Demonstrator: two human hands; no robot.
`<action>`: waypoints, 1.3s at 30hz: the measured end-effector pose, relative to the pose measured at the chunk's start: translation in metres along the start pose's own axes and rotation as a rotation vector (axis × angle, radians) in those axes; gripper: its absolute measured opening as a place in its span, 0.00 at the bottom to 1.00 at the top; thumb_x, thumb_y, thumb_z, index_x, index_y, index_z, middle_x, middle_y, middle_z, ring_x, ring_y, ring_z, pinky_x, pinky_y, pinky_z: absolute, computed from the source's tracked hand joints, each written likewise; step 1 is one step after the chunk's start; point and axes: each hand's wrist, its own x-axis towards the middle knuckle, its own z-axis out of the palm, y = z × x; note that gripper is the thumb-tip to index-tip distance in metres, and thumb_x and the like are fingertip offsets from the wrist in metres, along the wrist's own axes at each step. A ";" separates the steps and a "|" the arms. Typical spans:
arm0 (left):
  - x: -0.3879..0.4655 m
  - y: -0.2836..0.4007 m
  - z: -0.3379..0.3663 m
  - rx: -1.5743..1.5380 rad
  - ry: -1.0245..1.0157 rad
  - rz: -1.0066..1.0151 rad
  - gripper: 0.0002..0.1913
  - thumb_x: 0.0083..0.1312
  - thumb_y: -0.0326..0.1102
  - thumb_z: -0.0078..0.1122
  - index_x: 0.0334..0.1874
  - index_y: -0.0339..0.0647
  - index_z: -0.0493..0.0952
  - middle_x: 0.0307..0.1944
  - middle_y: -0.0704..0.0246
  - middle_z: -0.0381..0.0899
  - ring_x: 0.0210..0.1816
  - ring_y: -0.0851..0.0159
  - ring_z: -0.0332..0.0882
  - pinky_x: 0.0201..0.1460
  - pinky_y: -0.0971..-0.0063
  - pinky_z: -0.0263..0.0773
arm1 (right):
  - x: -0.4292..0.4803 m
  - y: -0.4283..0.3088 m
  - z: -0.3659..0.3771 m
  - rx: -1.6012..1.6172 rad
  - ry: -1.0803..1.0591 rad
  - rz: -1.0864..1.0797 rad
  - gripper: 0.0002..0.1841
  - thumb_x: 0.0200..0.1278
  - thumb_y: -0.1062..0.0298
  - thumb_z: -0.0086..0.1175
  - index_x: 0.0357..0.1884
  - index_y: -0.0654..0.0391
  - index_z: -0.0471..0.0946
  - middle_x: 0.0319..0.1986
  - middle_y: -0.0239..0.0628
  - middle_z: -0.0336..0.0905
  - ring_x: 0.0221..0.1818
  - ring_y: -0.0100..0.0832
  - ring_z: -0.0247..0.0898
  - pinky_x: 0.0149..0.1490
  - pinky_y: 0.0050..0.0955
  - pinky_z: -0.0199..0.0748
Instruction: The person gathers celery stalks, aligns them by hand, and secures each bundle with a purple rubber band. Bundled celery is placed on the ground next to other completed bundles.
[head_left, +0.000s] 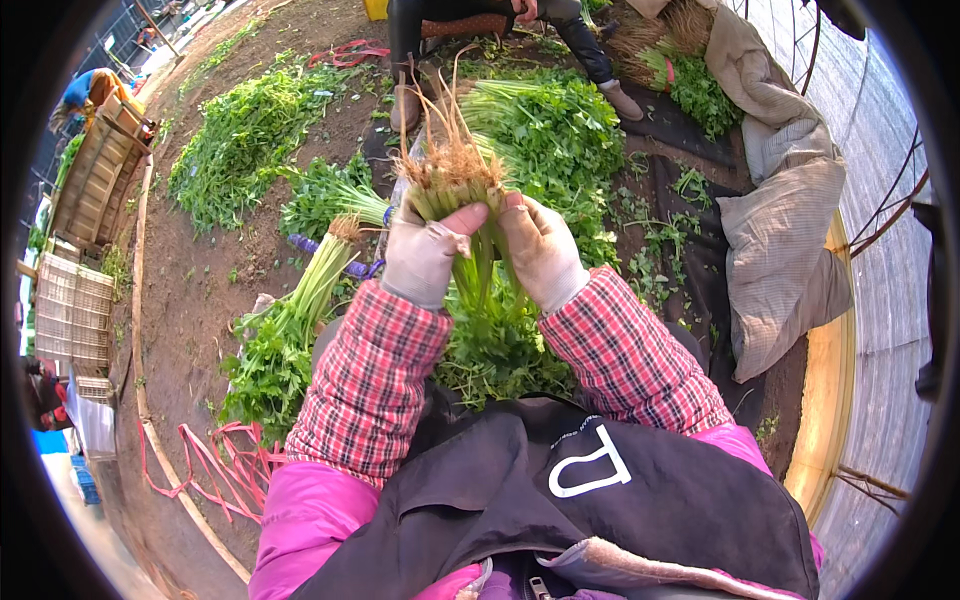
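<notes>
A bunch of celery (450, 176) is held up in front of me, its brown stringy roots pointing away and its leaves hanging toward my lap. My left hand (426, 247), in a pale glove with bare thumb showing, grips the stalks just below the roots. On the other side my right hand (536, 244), also gloved, closes around the same bunch with the thumb near the root base. Left of my forearm lies a tied-looking celery bunch (307, 292) with roots outward. Beyond it, another celery bunch (352, 199) rests beside a purple ribbon roll (364, 268).
A large celery pile (551, 135) lies ahead, before a seated person (487, 19). Loose greens (247, 142) cover soil to the left. Pink straps (225, 465) lie lower left. Plastic crates (75, 307) stand far left; a grey cloth (787, 225) hangs along the right wall.
</notes>
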 end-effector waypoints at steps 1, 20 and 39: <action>0.000 0.002 -0.002 -0.004 -0.038 0.013 0.19 0.62 0.20 0.62 0.56 0.36 0.75 0.48 0.64 0.84 0.49 0.63 0.82 0.56 0.70 0.76 | -0.002 -0.004 -0.003 0.050 -0.038 0.029 0.14 0.77 0.61 0.46 0.45 0.60 0.78 0.31 0.21 0.72 0.33 0.15 0.62 0.38 0.19 0.65; 0.017 0.028 -0.067 -0.207 0.319 0.164 0.15 0.65 0.24 0.60 0.54 0.38 0.73 0.43 0.61 0.82 0.48 0.55 0.81 0.56 0.58 0.78 | 0.020 -0.069 -0.113 0.289 0.323 -0.325 0.17 0.65 0.57 0.62 0.49 0.56 0.79 0.28 0.34 0.83 0.26 0.27 0.78 0.31 0.27 0.77; 0.000 -0.002 -0.013 -0.159 0.062 -0.111 0.19 0.61 0.18 0.63 0.55 0.36 0.75 0.45 0.64 0.84 0.43 0.64 0.84 0.48 0.72 0.81 | -0.003 -0.024 0.002 0.115 -0.061 0.128 0.18 0.75 0.60 0.50 0.57 0.63 0.73 0.46 0.33 0.78 0.48 0.23 0.72 0.57 0.23 0.70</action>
